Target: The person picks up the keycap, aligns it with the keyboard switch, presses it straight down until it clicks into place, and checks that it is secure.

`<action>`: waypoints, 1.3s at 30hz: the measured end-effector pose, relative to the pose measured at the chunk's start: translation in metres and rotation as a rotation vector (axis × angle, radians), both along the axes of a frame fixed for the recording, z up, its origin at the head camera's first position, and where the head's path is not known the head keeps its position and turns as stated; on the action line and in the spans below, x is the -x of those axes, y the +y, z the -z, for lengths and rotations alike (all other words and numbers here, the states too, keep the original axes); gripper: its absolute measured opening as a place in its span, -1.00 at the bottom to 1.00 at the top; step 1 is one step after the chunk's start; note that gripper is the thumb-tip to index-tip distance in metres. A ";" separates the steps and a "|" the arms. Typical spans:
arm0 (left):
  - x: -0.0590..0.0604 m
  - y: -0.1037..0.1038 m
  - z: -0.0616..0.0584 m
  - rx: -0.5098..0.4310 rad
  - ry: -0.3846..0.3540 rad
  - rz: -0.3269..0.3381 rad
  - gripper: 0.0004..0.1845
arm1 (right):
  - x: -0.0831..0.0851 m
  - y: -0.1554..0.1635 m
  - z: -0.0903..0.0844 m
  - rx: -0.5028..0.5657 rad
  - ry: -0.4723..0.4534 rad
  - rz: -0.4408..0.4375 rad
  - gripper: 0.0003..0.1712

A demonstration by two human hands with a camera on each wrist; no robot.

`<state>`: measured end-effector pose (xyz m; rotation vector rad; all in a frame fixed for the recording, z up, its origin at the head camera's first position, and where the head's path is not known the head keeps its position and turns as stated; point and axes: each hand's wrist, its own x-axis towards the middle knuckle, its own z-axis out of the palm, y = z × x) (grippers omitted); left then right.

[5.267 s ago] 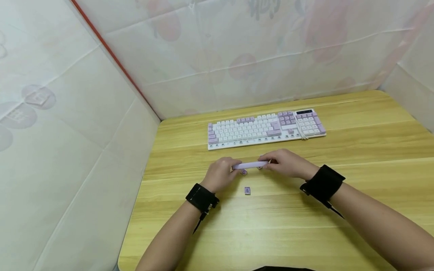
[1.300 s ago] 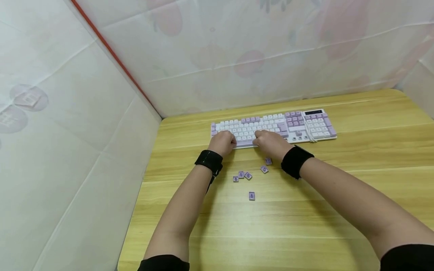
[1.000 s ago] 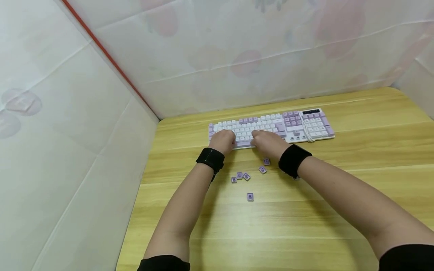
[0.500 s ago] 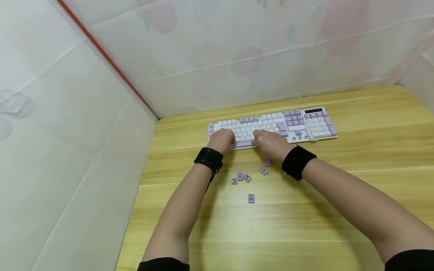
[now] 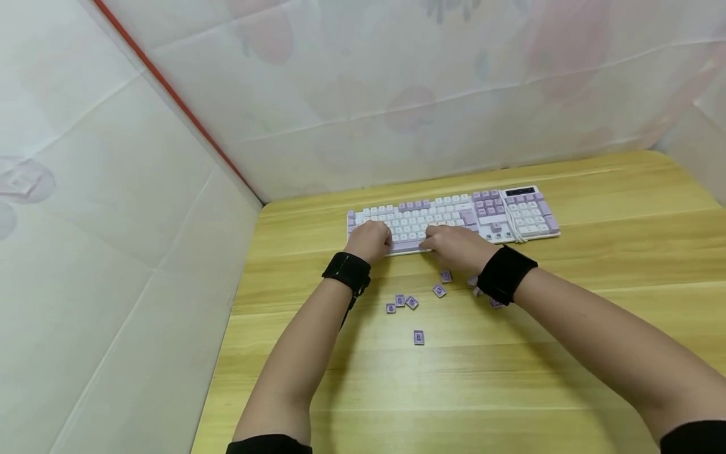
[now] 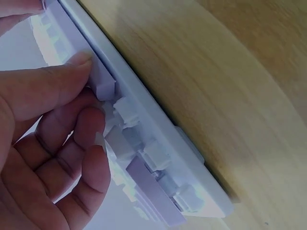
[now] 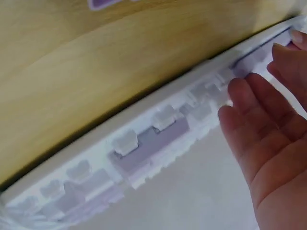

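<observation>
1. The wooden table (image 5: 595, 252) carries everything.
2. The keyboard (image 5: 454, 214) lies across its far side.
3. My left hand (image 5: 370, 241) curls on the long lilac key (image 5: 405, 246) in the front row; my right hand (image 5: 456, 247) rests there, fingers relaxed.
4. Loose keycaps (image 5: 419, 337) lie just behind my wrists.

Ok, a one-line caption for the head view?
Both hands rest on a lilac-and-white keyboard's front row, loose keycaps scattered on the wooden table.
</observation>
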<state>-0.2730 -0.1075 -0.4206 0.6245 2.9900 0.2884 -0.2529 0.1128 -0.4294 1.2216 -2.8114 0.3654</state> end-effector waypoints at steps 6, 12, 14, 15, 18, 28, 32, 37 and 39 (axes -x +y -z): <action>0.005 -0.003 0.004 -0.021 -0.003 -0.013 -0.76 | -0.008 0.007 -0.005 0.012 -0.026 -0.041 -0.71; 0.005 -0.007 0.005 -0.044 -0.025 -0.052 -0.86 | -0.023 0.011 -0.003 -0.044 -0.146 -0.089 -0.74; 0.002 -0.008 0.005 -0.036 -0.018 -0.065 -0.86 | -0.028 0.012 0.001 -0.051 -0.148 -0.088 -0.77; 0.000 -0.008 0.005 -0.029 -0.013 -0.069 -0.85 | -0.029 0.012 0.003 -0.050 -0.140 -0.089 -0.79; -0.005 -0.007 0.004 -0.016 0.015 -0.076 -0.85 | -0.033 0.014 0.011 -0.031 -0.099 -0.098 -0.83; -0.030 0.006 -0.013 -0.094 0.078 -0.023 -0.77 | -0.034 0.024 0.007 0.150 -0.273 0.003 -0.83; -0.045 0.014 -0.021 -0.199 0.068 0.021 -0.80 | -0.033 0.027 -0.006 0.340 -0.482 0.095 -0.81; -0.066 0.020 -0.032 -0.368 0.068 0.094 -0.83 | -0.040 0.033 -0.023 0.544 -0.666 0.190 -0.73; -0.075 0.020 -0.036 -0.434 0.071 0.127 -0.83 | -0.046 0.035 -0.030 0.604 -0.699 0.191 -0.71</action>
